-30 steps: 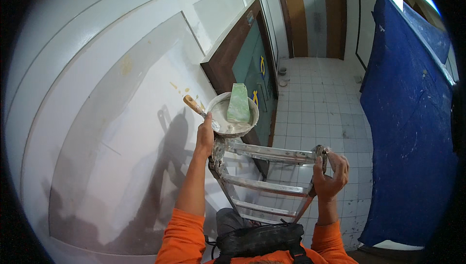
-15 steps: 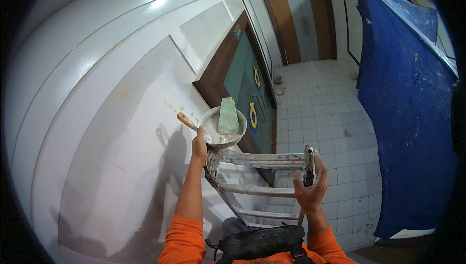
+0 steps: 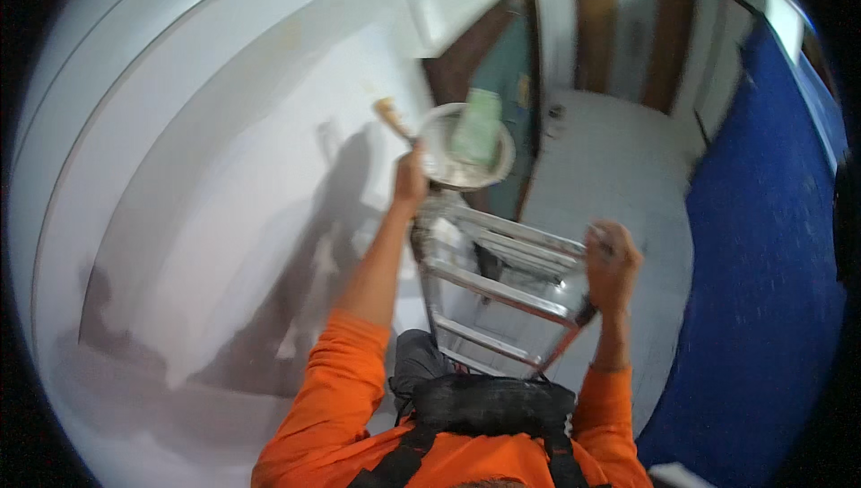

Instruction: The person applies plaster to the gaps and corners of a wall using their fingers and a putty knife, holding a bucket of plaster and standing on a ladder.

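My left hand [image 3: 410,174] grips a round bucket [image 3: 503,165] by its near left side, at the top of an aluminium ladder [image 3: 502,295]. The bucket holds pale paste and a flat light-green board [image 3: 476,129]. A tool with a wooden handle [image 3: 389,115] sticks out beside my left fingers, its working end blurred. My right hand [image 3: 613,262] is closed around the top right of the ladder. A black pouch [image 3: 493,403] hangs across my front.
A white panelled wall [image 3: 224,219] runs along the left, with a brown-framed green door [image 3: 502,75] farther on. A blue sheet [image 3: 753,264] hangs at the right. Brown-and-grey doors [image 3: 633,30] stand at the far end of the tiled floor [image 3: 610,165].
My right fingers, spread at the ladder top half a second ago, have closed around it. The bucket, both hands and the ladder sit higher in the view, which is now blurred.
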`<act>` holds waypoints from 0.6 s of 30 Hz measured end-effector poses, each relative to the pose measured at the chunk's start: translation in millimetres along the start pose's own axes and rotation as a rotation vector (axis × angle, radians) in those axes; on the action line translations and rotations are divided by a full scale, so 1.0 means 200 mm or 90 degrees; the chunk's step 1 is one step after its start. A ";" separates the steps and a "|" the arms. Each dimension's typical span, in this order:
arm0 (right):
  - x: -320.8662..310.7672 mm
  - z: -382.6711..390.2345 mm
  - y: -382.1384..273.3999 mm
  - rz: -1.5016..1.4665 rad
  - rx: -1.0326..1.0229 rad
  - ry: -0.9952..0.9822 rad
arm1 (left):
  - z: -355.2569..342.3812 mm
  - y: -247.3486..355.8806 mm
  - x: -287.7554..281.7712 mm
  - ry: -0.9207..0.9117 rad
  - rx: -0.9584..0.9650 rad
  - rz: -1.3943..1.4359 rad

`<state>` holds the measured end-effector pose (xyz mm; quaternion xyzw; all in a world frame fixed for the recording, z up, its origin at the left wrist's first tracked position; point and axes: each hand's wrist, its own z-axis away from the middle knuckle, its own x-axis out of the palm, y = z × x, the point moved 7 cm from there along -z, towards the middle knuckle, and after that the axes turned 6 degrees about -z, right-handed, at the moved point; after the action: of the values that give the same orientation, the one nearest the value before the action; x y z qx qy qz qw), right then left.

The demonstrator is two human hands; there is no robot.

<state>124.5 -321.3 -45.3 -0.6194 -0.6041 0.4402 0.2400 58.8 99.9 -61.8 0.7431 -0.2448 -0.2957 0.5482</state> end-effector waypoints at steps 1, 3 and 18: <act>0.00 0.01 0.02 0.060 -0.083 0.015 | 0.00 0.03 0.00 0.005 0.084 -0.103; -0.02 0.02 0.05 0.017 -0.001 0.000 | 0.04 0.10 0.03 0.020 0.116 -0.183; -0.02 0.01 0.01 -0.089 -0.013 0.048 | 1.43 0.12 -0.64 0.074 -0.037 -0.048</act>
<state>123.8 -325.7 -46.7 -0.5944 -0.6406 0.3926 0.2867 -234.4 -10.6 -80.5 0.7514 -0.1753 -0.2795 0.5714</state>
